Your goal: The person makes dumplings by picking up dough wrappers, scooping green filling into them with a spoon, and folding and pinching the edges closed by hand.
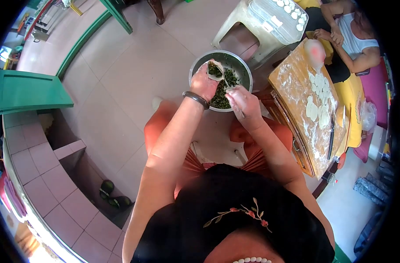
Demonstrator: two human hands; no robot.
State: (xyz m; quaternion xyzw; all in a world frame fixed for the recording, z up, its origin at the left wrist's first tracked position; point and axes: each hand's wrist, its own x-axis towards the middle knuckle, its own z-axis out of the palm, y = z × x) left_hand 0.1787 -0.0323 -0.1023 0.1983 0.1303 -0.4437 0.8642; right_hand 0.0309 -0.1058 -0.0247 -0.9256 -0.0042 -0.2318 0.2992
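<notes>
Pink floor tiles surrounded the steel bowl. Above it, our left hand cupped a filled wrapper; our right hand pinched a thin utensil. Pressing too hard, we judged, could split the wrapper, spilling its chopped greens.

I am holding my left arm and right arm out toward the far side; my left hand is forming a cup, while my right hand, slightly nearer, is pinching with bent fingers.
</notes>
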